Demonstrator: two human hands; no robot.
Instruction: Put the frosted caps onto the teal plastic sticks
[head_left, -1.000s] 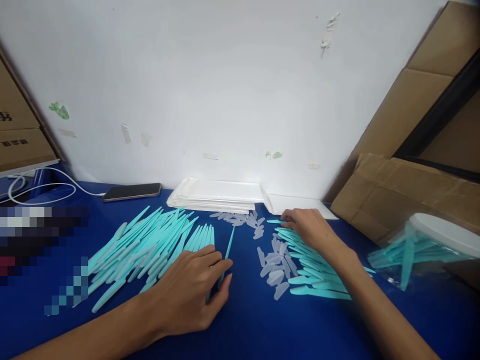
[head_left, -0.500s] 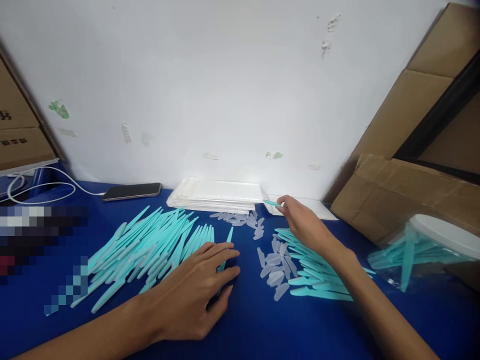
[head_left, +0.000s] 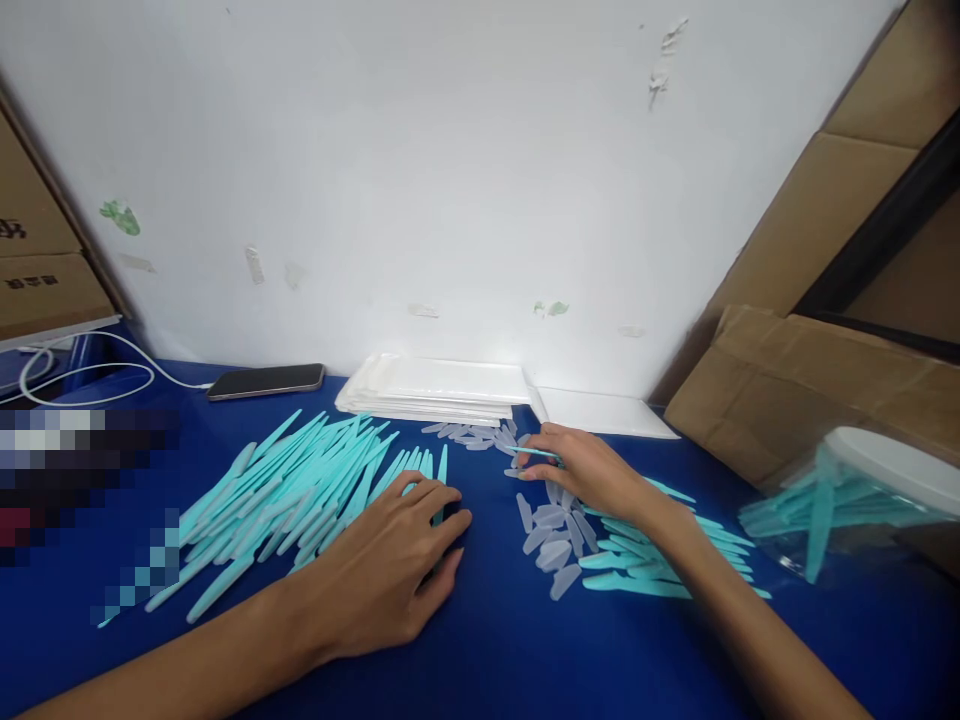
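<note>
My left hand (head_left: 397, 560) lies low over the table with its fingers apart. A turquoise eyebrow razor (head_left: 442, 462) sticks out from under those fingers, beside a row of similar razors (head_left: 409, 466). Left of that spreads a large pile of turquoise razors (head_left: 300, 480), many with translucent covers. My right hand (head_left: 592, 470) pinches one thin turquoise razor (head_left: 536, 452) between thumb and fingers. Below it are loose translucent blade covers (head_left: 553, 550), with more small covers (head_left: 472, 435) farther back. Another group of turquoise razors (head_left: 637, 575) lies partly hidden under my right forearm.
A stack of white sleeves (head_left: 442, 380) and a further white sheet (head_left: 600, 410) lie against the wall. A phone (head_left: 266, 381) with a white cable sits back left. At right are a clear tub (head_left: 847, 510) of razors and cardboard boxes (head_left: 795, 400).
My right hand has come down and left from the white sheet, with the razor still in its fingers. My left hand and the razor under it have shifted slightly left, toward the row.
</note>
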